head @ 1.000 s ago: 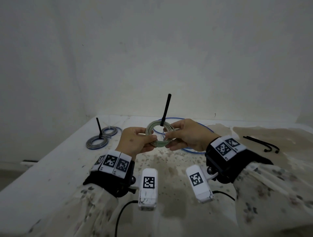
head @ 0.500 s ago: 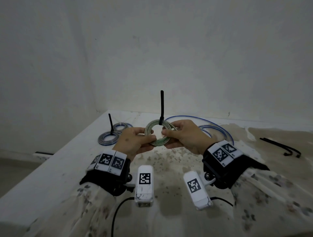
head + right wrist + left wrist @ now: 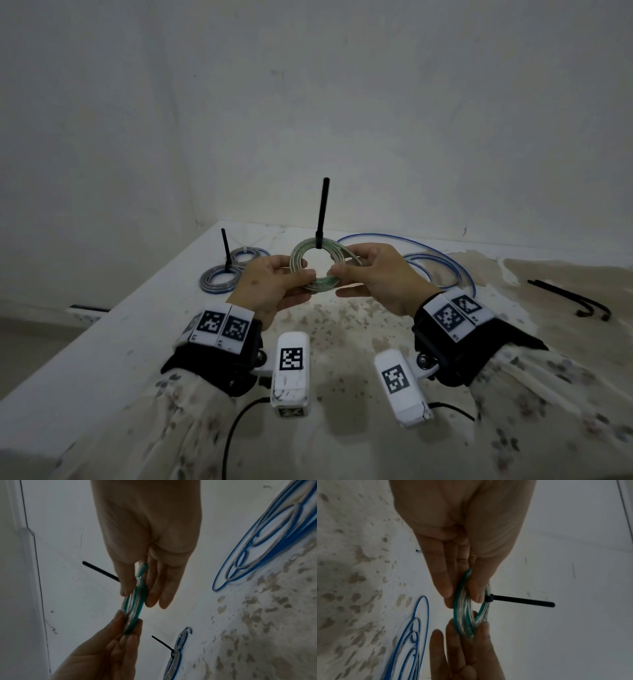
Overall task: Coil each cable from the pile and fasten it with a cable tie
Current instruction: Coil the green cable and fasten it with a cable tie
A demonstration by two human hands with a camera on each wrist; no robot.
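A small coil of green and clear cable [image 3: 317, 265] [image 3: 465, 609] [image 3: 134, 605] is held upright in the air over the table. A black cable tie [image 3: 322, 212] [image 3: 522, 601] [image 3: 100, 570] is fastened at its top and its tail sticks straight up. My left hand [image 3: 274, 287] [image 3: 462, 547] pinches the coil's left side between thumb and fingers. My right hand [image 3: 373, 274] [image 3: 147, 561] pinches its right side the same way. A loose blue and clear cable [image 3: 435, 260] [image 3: 414, 635] [image 3: 267, 536] lies on the table behind my right hand.
Two coiled blue cables [image 3: 219, 279] [image 3: 175, 660], one with a black tie tail [image 3: 226, 250] standing up, lie at the back left. Spare black cable ties [image 3: 575, 298] lie at the right. The white table [image 3: 102, 342] meets the wall just behind; its left edge drops off.
The tie's tail has swung from a tilt to straight up as both hands turned the coil. The head view has shifted, so table objects sit further right in frame.
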